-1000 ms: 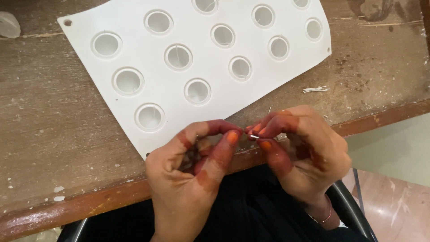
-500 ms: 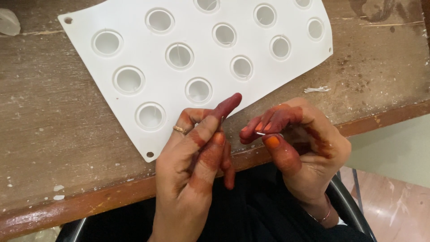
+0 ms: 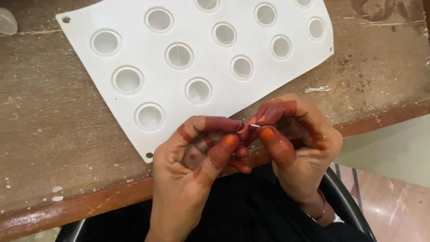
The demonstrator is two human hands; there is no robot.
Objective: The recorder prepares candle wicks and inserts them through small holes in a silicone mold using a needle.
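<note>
Head view, left hand [image 3: 197,152] and right hand [image 3: 293,134] pinching thin wire [image 3: 251,126] (fingertips closed), white mould [image 3: 192,62] behind.

Worn wooden table [image 3: 53,134] with white mould [image 3: 197,62] on top.

Scuffed brown boards, flecked with pale specks, reddish along the near edge. Mould flat on the top, tilted askew, pitted with round cavities in rows, a small hole at each visible corner. Left of the mould, at the far edge, a small clear object [image 3: 8,21], partly cut off. Right of the mould, near its lower right corner, a little bundle of white threads [image 3: 317,89]. Farther right, dark stains.
</note>
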